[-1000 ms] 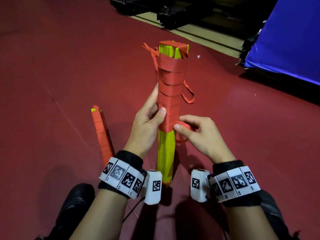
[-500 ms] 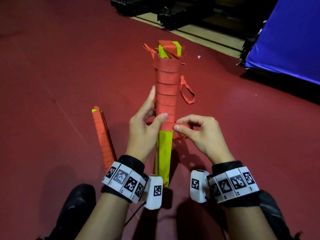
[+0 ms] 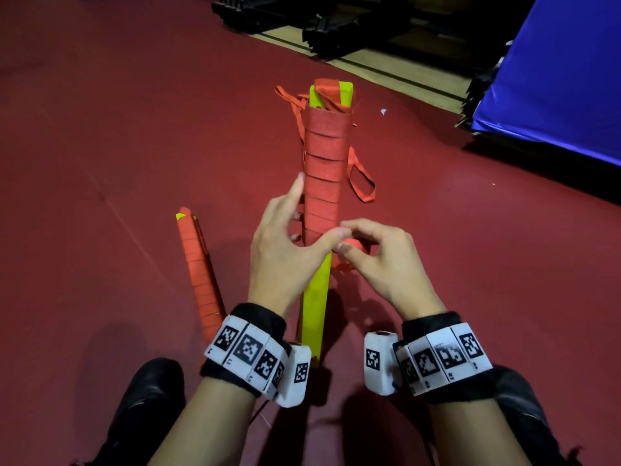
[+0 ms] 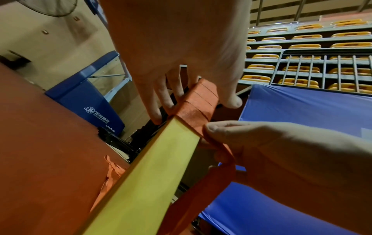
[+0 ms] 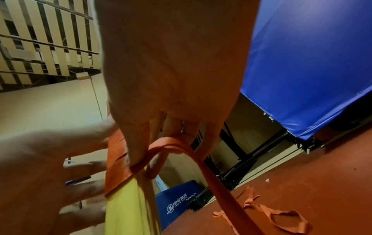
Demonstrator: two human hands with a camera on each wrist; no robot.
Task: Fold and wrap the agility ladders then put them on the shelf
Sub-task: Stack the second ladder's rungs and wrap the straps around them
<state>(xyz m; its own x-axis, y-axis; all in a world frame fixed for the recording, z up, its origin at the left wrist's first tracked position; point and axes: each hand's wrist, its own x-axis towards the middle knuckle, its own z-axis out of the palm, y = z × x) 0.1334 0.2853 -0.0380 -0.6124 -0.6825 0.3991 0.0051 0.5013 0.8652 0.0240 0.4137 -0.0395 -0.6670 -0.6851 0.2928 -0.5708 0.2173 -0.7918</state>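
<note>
A bundle of yellow agility-ladder rungs (image 3: 316,307) stands tilted on the red floor, its upper part wound in orange-red strap (image 3: 322,169). My left hand (image 3: 311,220) grips the wrapped part, fingers behind and thumb across the front. My right hand (image 3: 349,238) pinches the strap's free length at the wrap's lower edge, right beside the left thumb. In the right wrist view the strap (image 5: 175,144) loops over my fingers and trails down. The left wrist view shows the yellow rungs (image 4: 157,167) below the wrap (image 4: 198,103). A second, fully wrapped ladder bundle (image 3: 200,274) lies on the floor at left.
Loose strap loops (image 3: 361,183) hang beside the bundle and lie on the floor (image 5: 281,214). A blue mat (image 3: 554,79) stands at the right, with black frames (image 3: 336,25) at the back. My dark shoes (image 3: 148,408) are at the bottom corners.
The bundle has turned about its length, so a flat yellow face now shows. My right hand has brought the strap in against the left thumb.
</note>
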